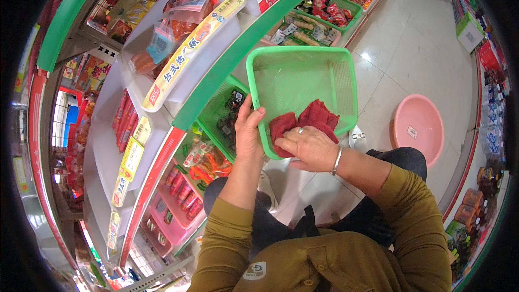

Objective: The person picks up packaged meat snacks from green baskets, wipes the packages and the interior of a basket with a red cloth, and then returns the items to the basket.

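A light green plastic basket (300,69) with perforated sides is tilted before me, its inside facing up. My left hand (248,129) grips its left rim, the thumb over the edge and the fingers outside. Under my right hand (310,148) a dark red cloth (318,117) is bunched against the lower inside corner of the basket. The right fingers press into the cloth and partly hide it. A ring and a metal bracelet are on that hand and wrist. Apart from the cloth, I see no goods inside the basket.
Left of me runs a store shelf with a green and red edge strip (211,89) and packaged sausages in white bins (219,36). Lower baskets (221,105) hold wrapped snacks. A pink basin (419,129) stands on the tiled floor (389,73) at right, before another stocked shelf (492,117).
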The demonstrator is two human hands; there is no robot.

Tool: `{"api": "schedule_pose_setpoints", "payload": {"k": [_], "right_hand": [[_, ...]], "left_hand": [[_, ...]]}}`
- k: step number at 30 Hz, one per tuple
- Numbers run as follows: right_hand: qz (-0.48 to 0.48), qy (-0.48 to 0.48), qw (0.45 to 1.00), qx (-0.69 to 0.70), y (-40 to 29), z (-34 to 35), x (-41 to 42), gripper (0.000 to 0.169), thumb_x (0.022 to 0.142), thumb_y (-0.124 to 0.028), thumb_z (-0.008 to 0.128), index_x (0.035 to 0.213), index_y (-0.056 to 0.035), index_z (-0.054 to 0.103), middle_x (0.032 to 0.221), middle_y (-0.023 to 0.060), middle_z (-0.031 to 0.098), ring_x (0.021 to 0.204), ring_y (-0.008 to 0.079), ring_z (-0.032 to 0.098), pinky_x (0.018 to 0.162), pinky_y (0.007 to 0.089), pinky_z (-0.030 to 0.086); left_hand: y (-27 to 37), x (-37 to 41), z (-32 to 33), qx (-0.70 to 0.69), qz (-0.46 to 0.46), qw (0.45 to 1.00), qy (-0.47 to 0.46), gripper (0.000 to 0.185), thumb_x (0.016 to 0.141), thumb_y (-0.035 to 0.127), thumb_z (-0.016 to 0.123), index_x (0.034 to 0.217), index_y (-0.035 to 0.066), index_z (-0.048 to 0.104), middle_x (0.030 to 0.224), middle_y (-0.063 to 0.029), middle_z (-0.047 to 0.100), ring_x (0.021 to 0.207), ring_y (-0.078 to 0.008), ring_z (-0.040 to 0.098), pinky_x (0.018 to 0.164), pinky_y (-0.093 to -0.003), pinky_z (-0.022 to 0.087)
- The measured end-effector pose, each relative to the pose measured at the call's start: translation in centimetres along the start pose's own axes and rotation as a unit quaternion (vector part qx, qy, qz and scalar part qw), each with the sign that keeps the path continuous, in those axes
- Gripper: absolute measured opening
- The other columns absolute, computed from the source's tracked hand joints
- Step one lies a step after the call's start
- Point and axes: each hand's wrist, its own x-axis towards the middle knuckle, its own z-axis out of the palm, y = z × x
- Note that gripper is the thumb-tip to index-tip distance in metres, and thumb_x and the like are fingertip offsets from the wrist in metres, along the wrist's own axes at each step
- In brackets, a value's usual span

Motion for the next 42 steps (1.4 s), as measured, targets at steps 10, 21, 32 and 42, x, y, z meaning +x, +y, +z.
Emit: {"api": "schedule_pose_setpoints", "payload": {"k": [10, 21, 32, 42], "right_hand": [[-0.073, 0.08, 0.959, -0.263, 0.9, 0.0, 1.3, 0.03, 0.071, -0.017, 0.053, 0.098, -0.0055, 0.053, 0.08, 0.0058, 0.05, 0.067, 0.0176, 0.054, 0.053, 0.0302, 0.045], [-0.036, -0.024, 0.999, 0.028, 2.6, -0.3, 1.5, 0.04, 0.075, -0.025, 0.063, 0.11, -0.0086, 0.051, 0.106, 0.0098, 0.052, 0.085, 0.0308, 0.055, 0.074, 0.0378, 0.048], [0.094, 0.082, 0.992, 0.036, 5.4, 0.2, 0.2, 0.027, 0.076, -0.017, 0.06, 0.101, -0.0059, 0.056, 0.086, 0.0131, 0.06, 0.085, 0.0318, 0.057, 0.074, 0.0412, 0.045], [0.08, 0.033, 0.986, 0.141, 2.1, -0.7, 2.4, 0.039, 0.075, -0.016, 0.058, 0.112, -0.0065, 0.051, 0.087, 0.0154, 0.061, 0.084, 0.0346, 0.057, 0.075, 0.0432, 0.046]], "left_hand": [[0.7, -1.7, 1.4, 0.086, -0.027, 0.993, -0.08, 0.075, 0.069, 0.004, 0.058, 0.137, 0.004, 0.027, 0.128, -0.0107, 0.042, 0.11, -0.0212, 0.048, 0.094, -0.0321, 0.039], [0.7, -2.0, 0.8, -0.008, -0.011, 0.997, -0.075, 0.072, 0.055, 0.0, 0.049, 0.126, 0.001, 0.042, 0.118, -0.0125, 0.051, 0.113, -0.0278, 0.047, 0.099, -0.0373, 0.036], [1.6, -1.5, -0.6, -0.01, 0.049, 0.996, -0.078, 0.066, 0.058, 0.003, 0.051, 0.124, 0.0, 0.043, 0.115, -0.013, 0.053, 0.105, -0.0293, 0.051, 0.095, -0.0385, 0.04], [0.3, -1.4, 0.0, 0.01, 0.026, 0.996, -0.083, 0.063, 0.061, 0.006, 0.056, 0.123, 0.002, 0.044, 0.117, -0.0134, 0.052, 0.108, -0.028, 0.05, 0.097, -0.0368, 0.037]]}}
